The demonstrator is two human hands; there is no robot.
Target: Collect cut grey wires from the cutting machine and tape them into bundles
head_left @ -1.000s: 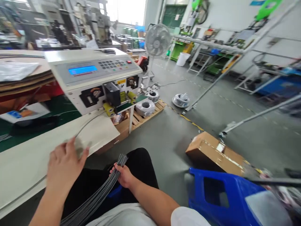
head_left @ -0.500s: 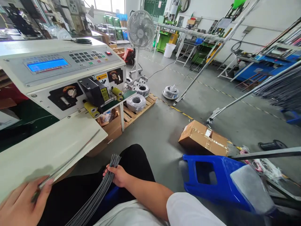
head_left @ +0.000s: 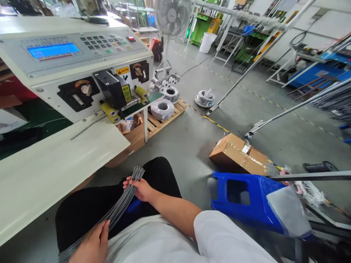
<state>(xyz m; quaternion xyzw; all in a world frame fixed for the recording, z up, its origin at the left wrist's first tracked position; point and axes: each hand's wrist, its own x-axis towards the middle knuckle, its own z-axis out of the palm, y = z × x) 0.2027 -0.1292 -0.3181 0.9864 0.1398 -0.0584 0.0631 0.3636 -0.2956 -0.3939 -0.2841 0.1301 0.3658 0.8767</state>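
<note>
A bundle of thin grey wires [head_left: 120, 205] lies slantwise across my lap. Near its upper end my right hand [head_left: 141, 188] is wrapped round it, and the cut tips stick out past the fingers. Lower down, my left hand [head_left: 91, 243] closes over the same bundle, back of the hand upward. On the left stands a wire-cutting machine [head_left: 106, 44] with a lit blue screen and yellow rollers. One grey wire [head_left: 87, 127] comes out from beside the rollers over the cream tray [head_left: 55, 164].
A blue plastic stool [head_left: 257, 204] is at my right, with a cardboard box [head_left: 238, 155] behind it. Wire coils [head_left: 162, 109] sit on a wooden pallet [head_left: 178, 111]. A fan [head_left: 171, 16] and a metal frame [head_left: 246, 69] stand further back.
My left hand has moved right and down from the tray to the bundle, and the wire it held no longer shows separately. Another wire now extends over the tray. The view has shifted downward.
</note>
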